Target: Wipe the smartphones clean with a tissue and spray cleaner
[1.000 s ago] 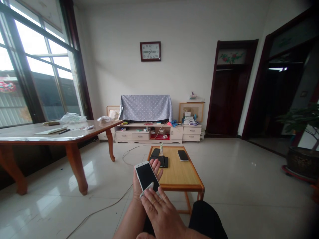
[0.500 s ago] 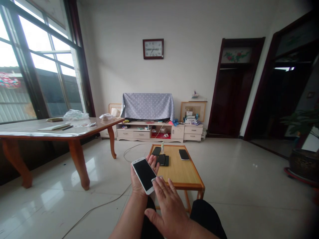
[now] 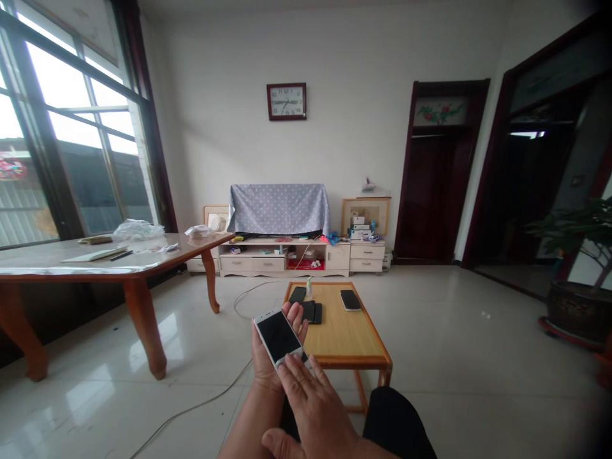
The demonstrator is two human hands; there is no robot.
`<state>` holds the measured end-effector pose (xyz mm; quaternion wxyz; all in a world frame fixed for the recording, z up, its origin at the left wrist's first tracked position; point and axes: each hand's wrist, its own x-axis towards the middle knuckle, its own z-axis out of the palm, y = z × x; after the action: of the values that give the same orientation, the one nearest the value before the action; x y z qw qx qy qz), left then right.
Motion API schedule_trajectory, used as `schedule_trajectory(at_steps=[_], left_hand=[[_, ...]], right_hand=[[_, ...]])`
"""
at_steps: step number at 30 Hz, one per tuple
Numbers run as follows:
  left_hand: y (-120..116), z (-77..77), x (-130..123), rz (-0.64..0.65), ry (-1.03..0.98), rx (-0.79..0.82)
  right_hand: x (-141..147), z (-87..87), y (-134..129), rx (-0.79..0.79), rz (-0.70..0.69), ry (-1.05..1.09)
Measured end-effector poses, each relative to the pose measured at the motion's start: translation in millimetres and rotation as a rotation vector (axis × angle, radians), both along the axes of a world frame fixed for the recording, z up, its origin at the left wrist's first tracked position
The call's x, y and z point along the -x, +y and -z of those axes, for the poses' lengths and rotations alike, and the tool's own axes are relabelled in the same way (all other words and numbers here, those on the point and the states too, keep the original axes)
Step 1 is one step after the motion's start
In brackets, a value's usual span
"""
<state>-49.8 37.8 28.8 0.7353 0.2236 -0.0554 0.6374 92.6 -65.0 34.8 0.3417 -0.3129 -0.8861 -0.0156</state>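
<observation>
A white phone with a dark screen (image 3: 277, 335) lies tilted in my left hand (image 3: 262, 357), whose fingers come round its far right side. My right hand (image 3: 318, 398) rests over the phone's lower end, its fingers stretched out and its thumb apart. What may lie under those fingertips is hidden. Beyond my hands is a low wooden table (image 3: 349, 338). It bears a dark phone (image 3: 297, 295) at its far left, another dark phone (image 3: 308, 312) by my left fingertips, a phone at the right (image 3: 350, 300) and a small clear bottle (image 3: 309, 288).
At the left stands a larger brown table (image 3: 95, 268) with plastic bags (image 3: 138, 229) on it. A cable (image 3: 191, 407) runs over the floor. A white cabinet (image 3: 258, 264) with a cloth-covered object (image 3: 280, 209) stands by the wall. A potted plant (image 3: 578, 312) is at the right.
My right fingers have moved left and down across the phone's lower end. The view has shifted a little, so the room sits lower and further left.
</observation>
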Motion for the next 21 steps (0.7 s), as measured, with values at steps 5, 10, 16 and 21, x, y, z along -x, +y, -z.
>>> schedule_trajectory(at_steps=[5,10,16,21], left_hand=[[-5.1,-3.1,-7.1,0.008,0.037,-0.007],[-9.2,-3.1,-12.4,0.045,0.048,-0.018],[-9.0,3.6,-14.6,0.046,0.073,-0.043],[-11.4,2.4,-15.7,0.051,0.105,-0.036]], right_hand=[[3.0,0.1,4.1,0.005,0.091,0.048],[5.9,-4.6,3.5,-0.026,0.009,0.034],[5.8,-9.4,4.0,-0.003,0.041,0.039],[6.4,-11.0,5.5,0.065,0.139,0.08]])
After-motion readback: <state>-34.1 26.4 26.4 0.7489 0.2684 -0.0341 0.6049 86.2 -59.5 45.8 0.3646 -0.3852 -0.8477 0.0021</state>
